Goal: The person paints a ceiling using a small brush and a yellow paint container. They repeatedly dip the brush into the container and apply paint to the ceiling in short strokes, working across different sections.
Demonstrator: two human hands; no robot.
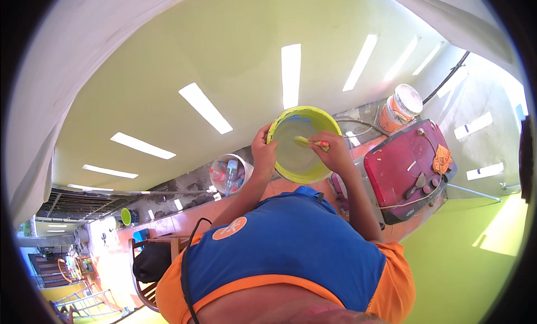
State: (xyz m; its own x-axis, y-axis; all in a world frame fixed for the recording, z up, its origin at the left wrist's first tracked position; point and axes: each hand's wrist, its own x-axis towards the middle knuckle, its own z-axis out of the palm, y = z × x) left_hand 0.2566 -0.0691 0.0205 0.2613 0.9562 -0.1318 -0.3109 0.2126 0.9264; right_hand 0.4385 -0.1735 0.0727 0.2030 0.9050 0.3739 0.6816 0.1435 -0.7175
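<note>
A yellow-green bucket point(272, 163) with blue smears inside its far wall is held up in front of my chest. Pale, greyish liquid point(291, 153) covers its bottom. My left hand point(263, 149) is closed on the bucket's left rim, thumb toward the inside. Over the right side of the opening, my right hand point(334, 150) grips a paintbrush point(320, 144) by its yellow and red handle. The brush head points left into the bucket; whether it touches the liquid I cannot tell.
A light green wall point(235, 61) with sunlit strips rises ahead. To the left stands a white bucket point(246, 170) holding plastic bottles. At right are a dirty white-and-orange pail point(390, 118) and a red-topped machine point(400, 167) with an orange cloth point(442, 159) on it. A wooden chair point(146, 293) is behind left.
</note>
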